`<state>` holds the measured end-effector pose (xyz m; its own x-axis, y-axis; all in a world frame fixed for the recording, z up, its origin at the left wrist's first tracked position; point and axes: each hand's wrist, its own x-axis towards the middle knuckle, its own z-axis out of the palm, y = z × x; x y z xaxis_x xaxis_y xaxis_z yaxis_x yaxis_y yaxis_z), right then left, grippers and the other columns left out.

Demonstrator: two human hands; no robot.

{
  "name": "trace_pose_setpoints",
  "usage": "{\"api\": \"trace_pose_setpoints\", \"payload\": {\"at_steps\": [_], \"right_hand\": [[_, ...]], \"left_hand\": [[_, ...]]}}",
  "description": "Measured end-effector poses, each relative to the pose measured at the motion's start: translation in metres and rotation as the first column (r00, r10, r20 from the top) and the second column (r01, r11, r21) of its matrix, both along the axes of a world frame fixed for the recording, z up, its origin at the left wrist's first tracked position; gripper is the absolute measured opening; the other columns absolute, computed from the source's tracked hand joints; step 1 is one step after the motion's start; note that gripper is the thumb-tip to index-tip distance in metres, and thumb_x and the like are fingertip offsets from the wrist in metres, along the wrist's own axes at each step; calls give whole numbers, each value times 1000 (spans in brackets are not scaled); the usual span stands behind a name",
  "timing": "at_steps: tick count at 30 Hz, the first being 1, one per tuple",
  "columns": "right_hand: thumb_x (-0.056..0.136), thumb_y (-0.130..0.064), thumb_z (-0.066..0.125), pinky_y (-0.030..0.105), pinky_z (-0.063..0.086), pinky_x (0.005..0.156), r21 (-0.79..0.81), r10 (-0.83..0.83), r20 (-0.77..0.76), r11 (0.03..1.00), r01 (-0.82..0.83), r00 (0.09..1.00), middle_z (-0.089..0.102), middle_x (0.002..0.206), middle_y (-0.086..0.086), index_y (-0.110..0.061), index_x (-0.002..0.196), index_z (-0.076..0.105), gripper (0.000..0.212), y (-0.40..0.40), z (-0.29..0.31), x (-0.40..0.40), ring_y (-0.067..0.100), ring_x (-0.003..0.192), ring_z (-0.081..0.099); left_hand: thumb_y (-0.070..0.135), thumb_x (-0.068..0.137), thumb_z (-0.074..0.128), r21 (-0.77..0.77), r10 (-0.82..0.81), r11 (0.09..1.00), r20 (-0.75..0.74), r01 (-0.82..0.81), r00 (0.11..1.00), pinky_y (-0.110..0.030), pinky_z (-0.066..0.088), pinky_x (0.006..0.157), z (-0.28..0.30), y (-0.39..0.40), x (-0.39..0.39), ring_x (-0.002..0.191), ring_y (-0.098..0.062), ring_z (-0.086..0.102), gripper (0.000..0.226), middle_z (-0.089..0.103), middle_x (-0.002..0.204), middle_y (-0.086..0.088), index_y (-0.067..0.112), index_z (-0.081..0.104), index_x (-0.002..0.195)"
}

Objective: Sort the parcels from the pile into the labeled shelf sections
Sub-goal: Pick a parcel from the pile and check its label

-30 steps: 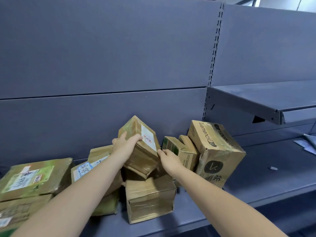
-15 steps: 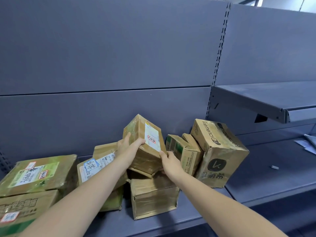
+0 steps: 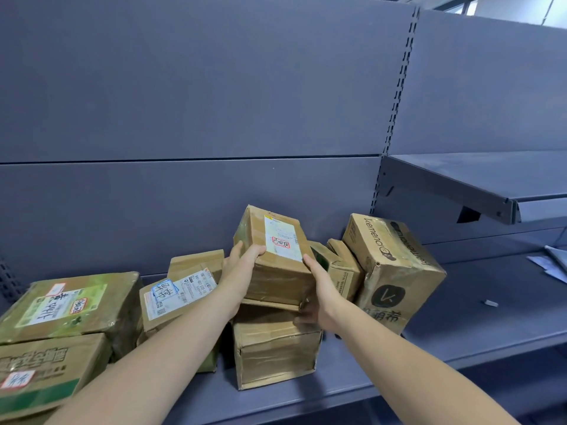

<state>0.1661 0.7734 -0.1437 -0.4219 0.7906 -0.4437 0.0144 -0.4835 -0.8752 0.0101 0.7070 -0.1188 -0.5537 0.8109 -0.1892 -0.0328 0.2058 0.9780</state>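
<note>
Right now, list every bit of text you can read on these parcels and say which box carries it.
"kemenci", partly cut off: top face of the tilted right-hand box, which also bears a round "K" logo.
Chinese characters: same box's front, too uncertain to transcribe.
Red-framed handwriting: label of the parcel that both hands hold; unreadable.
Blue-framed handwriting: label on the box at left of it; unreadable.
Handwriting and print: green boxes at far left; unreadable.

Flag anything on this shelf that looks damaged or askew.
The large box printed with a K logo is tipped on one edge, leaning left. The small box beside it has open flaps. The taped box under the held parcel looks crumpled.
</note>
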Motion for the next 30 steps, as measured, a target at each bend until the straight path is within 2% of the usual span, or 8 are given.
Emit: {"api": "trace_pose_setpoints", "payload": {"at_steps": [6,8,11,13,16,21,25,30], "right_hand": [[81,-62,59,47,52,92,58,-16,-17,998,17,1000,63,114,1,-34,113,54,43,1,-1,1,23,107,58],[84,-58,59,47,51,92,107,-17,-27,994,20,999,61,118,-2,-36,117,53,40,1,-2,3,20,108,57],[85,-59,57,48,49,97,189,8,-3,982,-7,1000,60,121,-6,-37,117,54,39,0,-7,6,16,109,56],[73,-67,60,49,47,100,243,18,22,970,-23,1000,62,121,-11,-37,119,55,55,-3,-11,5,14,112,57],[58,-74,61,49,41,106,295,-11,25,956,3,1000,63,121,-15,-39,124,55,75,-7,-15,3,13,116,55],[64,-70,59,45,37,110,350,2,16,937,-8,1000,63,119,-20,-38,130,52,73,-14,-10,4,8,116,55],[87,-53,58,40,33,112,371,25,7,928,-26,1000,60,119,-22,-33,136,47,54,-16,-14,8,5,118,52],[83,-58,60,37,32,112,403,52,13,914,-53,999,60,120,-24,-36,138,46,60,-17,-21,10,3,119,52]], "left_hand": [[67,61,54,31,-51,998,40,49,998,-51,45,100,0,-1,0,113,-24,58,71,60,124,0,40,54,126],[56,67,55,32,-81,996,46,80,996,-48,47,99,7,-6,3,107,-24,63,58,69,113,0,32,61,119],[32,91,48,25,-68,997,3,68,998,-36,49,89,6,-8,4,101,-21,63,29,70,108,0,23,63,115],[21,96,44,23,-60,998,-51,61,997,-36,46,90,2,-6,5,104,-20,60,24,67,113,0,23,58,116],[17,97,44,13,-56,998,-112,58,992,-33,43,89,1,-5,9,104,-19,56,19,61,112,3,24,50,115],[37,90,63,41,-87,995,-148,94,985,-29,41,89,-6,-10,11,108,-13,55,40,59,115,12,29,45,126],[28,83,75,97,-119,986,-182,138,976,-27,43,89,-16,-12,11,108,-8,59,51,64,113,16,29,48,126],[28,81,77,90,-141,983,-165,157,976,-36,45,102,-28,-13,8,113,-10,58,62,64,120,12,26,44,134]]}}
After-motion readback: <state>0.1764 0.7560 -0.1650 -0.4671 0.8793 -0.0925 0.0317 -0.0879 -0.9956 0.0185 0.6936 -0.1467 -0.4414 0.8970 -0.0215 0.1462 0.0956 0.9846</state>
